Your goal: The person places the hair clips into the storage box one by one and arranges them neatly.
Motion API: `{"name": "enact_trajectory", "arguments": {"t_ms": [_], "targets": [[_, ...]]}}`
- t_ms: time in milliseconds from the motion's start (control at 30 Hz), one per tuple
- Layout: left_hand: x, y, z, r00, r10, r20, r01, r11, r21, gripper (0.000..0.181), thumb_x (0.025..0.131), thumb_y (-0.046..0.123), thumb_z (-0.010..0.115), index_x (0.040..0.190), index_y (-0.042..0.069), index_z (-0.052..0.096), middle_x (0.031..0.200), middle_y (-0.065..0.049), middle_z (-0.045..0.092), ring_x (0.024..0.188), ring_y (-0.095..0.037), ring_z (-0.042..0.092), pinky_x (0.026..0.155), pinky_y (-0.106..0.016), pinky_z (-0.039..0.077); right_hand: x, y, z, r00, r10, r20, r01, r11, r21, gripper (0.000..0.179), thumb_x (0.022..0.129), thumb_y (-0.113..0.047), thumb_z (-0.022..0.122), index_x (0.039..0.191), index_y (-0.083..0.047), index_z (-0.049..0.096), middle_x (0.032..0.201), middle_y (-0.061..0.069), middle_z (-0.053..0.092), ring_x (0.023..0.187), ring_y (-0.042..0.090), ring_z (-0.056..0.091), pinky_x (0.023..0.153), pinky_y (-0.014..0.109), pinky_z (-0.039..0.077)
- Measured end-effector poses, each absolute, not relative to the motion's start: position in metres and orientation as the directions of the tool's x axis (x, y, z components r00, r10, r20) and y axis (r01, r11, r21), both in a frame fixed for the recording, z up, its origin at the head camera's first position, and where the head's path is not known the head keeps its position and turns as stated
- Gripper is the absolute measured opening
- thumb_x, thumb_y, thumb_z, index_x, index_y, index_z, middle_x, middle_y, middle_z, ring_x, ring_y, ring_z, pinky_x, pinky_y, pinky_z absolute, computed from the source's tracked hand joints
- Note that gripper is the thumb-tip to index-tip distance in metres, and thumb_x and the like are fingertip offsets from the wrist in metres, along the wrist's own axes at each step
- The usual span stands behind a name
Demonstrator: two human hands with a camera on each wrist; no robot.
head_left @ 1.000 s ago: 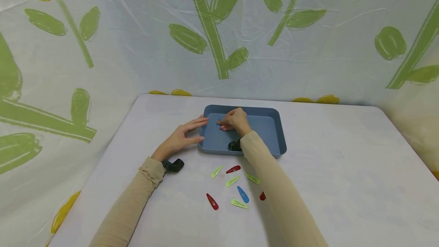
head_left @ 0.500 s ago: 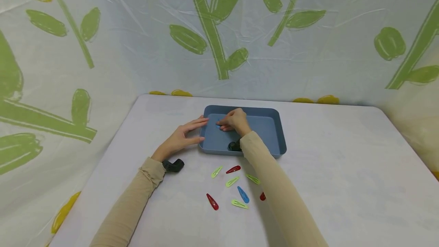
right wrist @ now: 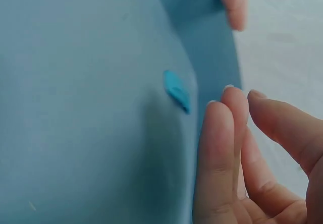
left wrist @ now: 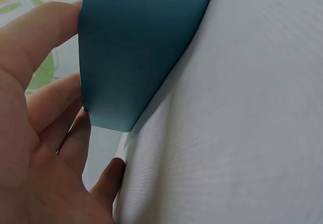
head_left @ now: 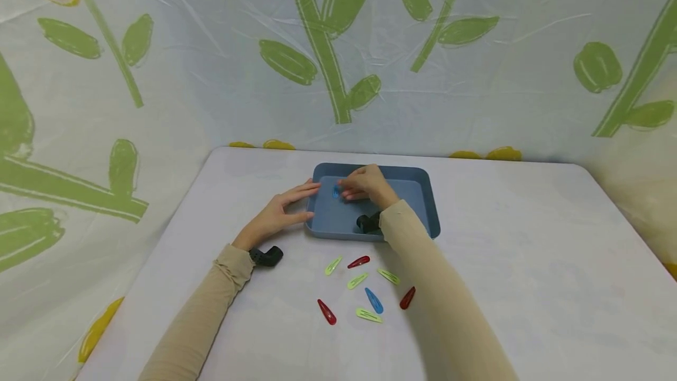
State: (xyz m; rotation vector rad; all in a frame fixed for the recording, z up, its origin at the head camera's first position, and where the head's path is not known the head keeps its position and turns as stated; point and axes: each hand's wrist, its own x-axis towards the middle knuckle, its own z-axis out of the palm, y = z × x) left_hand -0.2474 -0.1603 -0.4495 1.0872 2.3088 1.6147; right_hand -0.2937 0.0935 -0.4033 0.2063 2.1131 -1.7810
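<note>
A blue snap hair clip (head_left: 335, 191) lies on the floor of the blue-grey tray (head_left: 409, 196), near its left wall. Just to the right of that clip is my right hand (head_left: 367, 184), its fingers off the clip and holding nothing. The right wrist view shows the same clip (right wrist: 176, 90) apart from the fingertips (right wrist: 217, 118). My left hand (head_left: 280, 209) has its fingers spread against the tray's left side. In the left wrist view its fingertips touch the tray's outer wall (left wrist: 136, 47).
On the white table (head_left: 529, 251) in front of the tray lie several hair clips: red ones such as the leftmost clip (head_left: 327, 311), light green ones such as the front clip (head_left: 369, 315), and a blue clip (head_left: 374, 300). A patterned curtain (head_left: 211, 75) hangs behind.
My right hand has let go of the blue hair clip and moved slightly right, leaving it in the tray. A red clip by the right sleeve shows more fully. The left hand stays put.
</note>
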Motion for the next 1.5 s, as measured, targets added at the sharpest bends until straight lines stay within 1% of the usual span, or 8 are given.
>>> {"name": "enact_trajectory", "arguments": {"t_ms": [133,267,433,667,867,1100,1267,1500], "targets": [[-0.256,-0.164,-0.464,-0.737,0.611,0.288,0.484,0.18,0.856,0.062,0.093,0.01,0.071,0.149,0.003,0.045,0.159,-0.013,0.032,0.15,-0.015,0.017,0.121,-0.046,0.017,-0.288,0.098,-0.391,-0.929,-0.156,-0.336,0.301,0.211,-0.93,0.022,0.089,-0.007,0.074,0.104,0.009,0.07,0.102,0.029,0.07,0.065,0.018,0.07,0.078,0.04,0.06],[-0.257,-0.164,-0.466,-0.749,0.605,0.272,0.47,0.195,0.861,0.063,0.093,0.01,0.072,0.149,0.006,0.045,0.16,-0.009,0.032,0.15,-0.013,0.017,0.121,-0.047,0.017,-0.279,0.105,-0.378,-0.936,-0.201,-0.29,0.238,0.248,-0.939,0.026,0.091,-0.01,0.073,0.107,0.011,0.067,0.094,0.028,0.07,0.066,0.02,0.07,0.087,0.05,0.056],[-0.253,-0.161,-0.461,-0.756,0.599,0.265,0.458,0.196,0.867,0.063,0.092,0.006,0.071,0.149,0.002,0.044,0.159,-0.014,0.032,0.151,-0.019,0.016,0.12,-0.052,0.015,-0.266,0.115,-0.365,-0.945,-0.232,-0.229,0.156,0.292,-0.943,0.021,0.093,-0.014,0.071,0.098,0.006,0.068,0.081,0.017,0.069,0.067,0.021,0.069,0.085,0.05,0.057],[-0.242,-0.159,-0.441,-0.75,0.61,0.256,0.442,0.174,0.88,0.061,0.093,0.005,0.07,0.148,0.002,0.045,0.157,-0.021,0.033,0.151,-0.03,0.016,0.12,-0.051,0.015,-0.243,0.131,-0.35,-0.948,-0.29,-0.128,0.044,0.28,-0.959,0.02,0.093,-0.016,0.071,0.096,0.003,0.069,0.092,0.028,0.067,0.079,0.038,0.069,0.086,0.057,0.055],[-0.24,-0.158,-0.437,-0.741,0.614,0.27,0.457,0.167,0.874,0.06,0.092,0.001,0.07,0.147,0.001,0.046,0.156,-0.023,0.033,0.15,-0.033,0.017,0.12,-0.051,0.017,-0.223,0.15,-0.338,-0.949,-0.31,-0.052,-0.057,0.332,-0.942,0.02,0.093,-0.019,0.072,0.095,0.001,0.07,0.082,0.016,0.069,0.074,0.034,0.068,0.078,0.05,0.059],[-0.242,-0.16,-0.44,-0.738,0.615,0.277,0.461,0.16,0.873,0.06,0.092,0.001,0.07,0.147,0.0,0.045,0.157,-0.022,0.032,0.15,-0.032,0.016,0.12,-0.048,0.018,-0.199,0.181,-0.33,-0.935,-0.354,0.031,-0.212,0.485,-0.848,0.017,0.093,-0.023,0.072,0.091,-0.005,0.072,0.076,0.008,0.069,0.067,0.025,0.067,0.07,0.042,0.059],[-0.242,-0.159,-0.441,-0.728,0.62,0.292,0.472,0.144,0.87,0.06,0.091,-0.003,0.069,0.145,-0.008,0.044,0.156,-0.025,0.031,0.15,-0.034,0.016,0.12,-0.044,0.019,-0.181,0.204,-0.325,-0.938,-0.343,0.043,-0.23,0.528,-0.818,0.018,0.092,-0.024,0.073,0.091,-0.006,0.073,0.077,0.007,0.068,0.068,0.023,0.066,0.068,0.037,0.057],[-0.242,-0.157,-0.441,-0.726,0.62,0.296,0.473,0.139,0.87,0.06,0.091,-0.004,0.069,0.144,-0.01,0.043,0.156,-0.026,0.031,0.15,-0.035,0.016,0.12,-0.044,0.02,-0.161,0.229,-0.327,-0.94,-0.339,0.028,-0.229,0.572,-0.788,0.014,0.093,-0.022,0.073,0.092,-0.008,0.072,0.075,0.007,0.068,0.068,0.024,0.065,0.066,0.033,0.056]]}}
